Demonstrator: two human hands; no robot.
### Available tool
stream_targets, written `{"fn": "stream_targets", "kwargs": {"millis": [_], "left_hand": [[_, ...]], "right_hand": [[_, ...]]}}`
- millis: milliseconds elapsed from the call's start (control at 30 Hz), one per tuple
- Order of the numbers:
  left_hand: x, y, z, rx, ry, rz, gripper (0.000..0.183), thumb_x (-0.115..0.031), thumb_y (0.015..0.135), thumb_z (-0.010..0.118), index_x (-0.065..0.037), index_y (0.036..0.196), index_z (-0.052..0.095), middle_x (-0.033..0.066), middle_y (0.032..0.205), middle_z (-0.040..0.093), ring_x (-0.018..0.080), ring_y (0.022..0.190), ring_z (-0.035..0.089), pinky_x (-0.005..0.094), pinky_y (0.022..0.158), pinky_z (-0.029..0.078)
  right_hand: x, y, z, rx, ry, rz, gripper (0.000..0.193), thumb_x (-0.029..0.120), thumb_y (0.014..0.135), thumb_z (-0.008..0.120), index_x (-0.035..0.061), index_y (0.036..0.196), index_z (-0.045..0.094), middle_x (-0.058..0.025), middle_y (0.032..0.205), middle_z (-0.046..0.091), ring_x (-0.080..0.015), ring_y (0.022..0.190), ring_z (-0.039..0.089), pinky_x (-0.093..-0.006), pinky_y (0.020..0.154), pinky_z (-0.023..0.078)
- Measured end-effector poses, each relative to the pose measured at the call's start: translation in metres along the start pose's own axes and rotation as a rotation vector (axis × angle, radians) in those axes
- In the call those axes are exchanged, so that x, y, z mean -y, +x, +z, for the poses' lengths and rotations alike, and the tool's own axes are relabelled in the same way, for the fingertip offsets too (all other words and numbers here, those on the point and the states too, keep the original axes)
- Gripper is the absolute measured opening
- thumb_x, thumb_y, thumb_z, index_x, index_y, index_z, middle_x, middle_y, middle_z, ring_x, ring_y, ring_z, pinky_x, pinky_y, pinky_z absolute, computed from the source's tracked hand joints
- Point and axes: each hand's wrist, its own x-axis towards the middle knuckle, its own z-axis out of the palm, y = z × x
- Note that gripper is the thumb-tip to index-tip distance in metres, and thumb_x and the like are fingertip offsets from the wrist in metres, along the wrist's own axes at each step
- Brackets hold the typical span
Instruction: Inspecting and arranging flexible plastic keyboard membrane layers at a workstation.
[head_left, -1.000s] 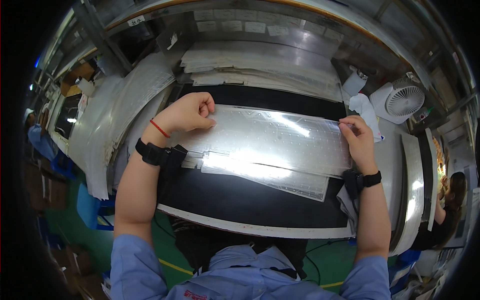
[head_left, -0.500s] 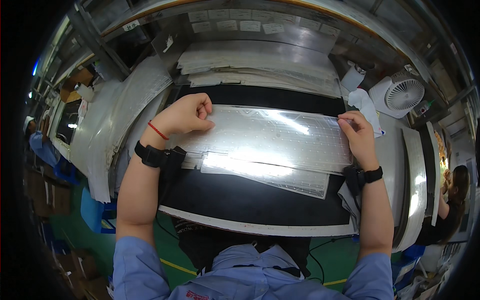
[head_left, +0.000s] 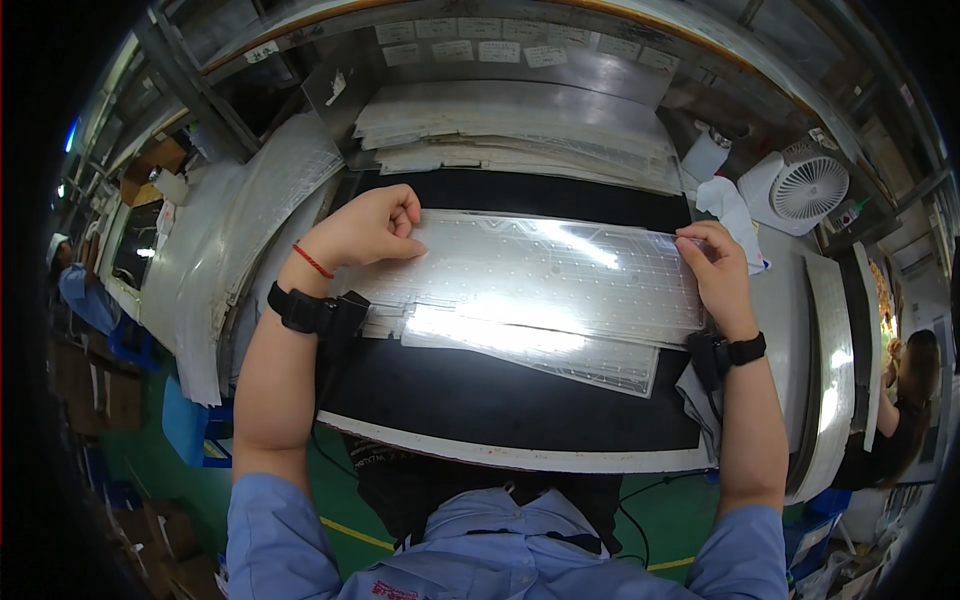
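A long translucent plastic sheet [head_left: 560,270], marked with rows of fine dots and lines, lies across the middle of the bench over other similar sheets [head_left: 600,362]. At its left end is my left hand [head_left: 375,225], fingers curled and thumb on the edge. A red cord and a black strap circle that wrist. My right hand [head_left: 715,265] pinches the upper right corner between thumb and fingers, and its wrist also wears a black strap. Glare hides part of the sheet's surface. The lower sheets stick out toward me at a slight angle.
Behind lies a stack of sheets [head_left: 510,125]. More sheets stand at the left [head_left: 235,235] and right [head_left: 828,370]. A white fan [head_left: 800,190], a white bottle [head_left: 707,152] and a crumpled white cloth [head_left: 730,210] are at the back right. The black bench mat [head_left: 450,390] ends in a pale front edge.
My left hand has shifted very slightly. The right hand and the sheet look the same. At the far right, another person's head has moved a little.
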Motion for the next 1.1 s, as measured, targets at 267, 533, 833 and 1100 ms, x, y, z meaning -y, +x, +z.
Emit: {"fn": "stream_targets", "kwargs": {"millis": [267, 533, 833, 1100], "left_hand": [[-0.005, -0.001, 0.001, 0.011, -0.009, -0.007, 0.028, -0.006, 0.074, 0.075, -0.002, 0.093, 0.054, -0.0024, 0.067, 0.054, 0.0064, 0.062, 0.049, 0.0231, 0.059, 0.041], [-0.007, -0.002, 0.001, 0.002, 0.055, 0.023, 0.029, -0.007, 0.075, 0.074, -0.001, 0.095, 0.054, -0.0026, 0.067, 0.054, 0.0066, 0.062, 0.049, 0.0233, 0.060, 0.042], [0.001, 0.004, 0.001, -0.086, -0.047, -0.076, 0.033, -0.013, 0.076, 0.079, -0.002, 0.095, 0.055, -0.0021, 0.066, 0.054, 0.0072, 0.060, 0.047, 0.0246, 0.059, 0.040], [-0.009, -0.001, 0.002, -0.098, 0.141, -0.007, 0.033, -0.015, 0.077, 0.081, -0.003, 0.097, 0.057, -0.0011, 0.069, 0.054, 0.0086, 0.063, 0.048, 0.0252, 0.059, 0.040]], "right_hand": [[0.001, 0.000, 0.001, -0.003, 0.012, 0.013, 0.012, 0.007, 0.086, 0.069, 0.0019, 0.097, 0.069, -0.0035, 0.097, 0.063, -0.0129, 0.085, 0.056, -0.0245, 0.075, 0.043], [0.001, 0.000, 0.001, -0.001, 0.012, 0.008, 0.011, 0.007, 0.086, 0.069, 0.0020, 0.097, 0.069, -0.0033, 0.097, 0.063, -0.0126, 0.085, 0.056, -0.0243, 0.075, 0.043], [0.003, 0.000, 0.001, -0.002, 0.008, 0.014, 0.011, 0.006, 0.087, 0.069, 0.0025, 0.097, 0.069, -0.0029, 0.097, 0.062, -0.0124, 0.084, 0.055, -0.0239, 0.074, 0.044], [0.002, 0.000, 0.000, 0.021, 0.019, 0.002, 0.009, 0.005, 0.087, 0.067, 0.0014, 0.096, 0.068, -0.0032, 0.095, 0.062, -0.0125, 0.084, 0.056, -0.0238, 0.075, 0.044]]}}
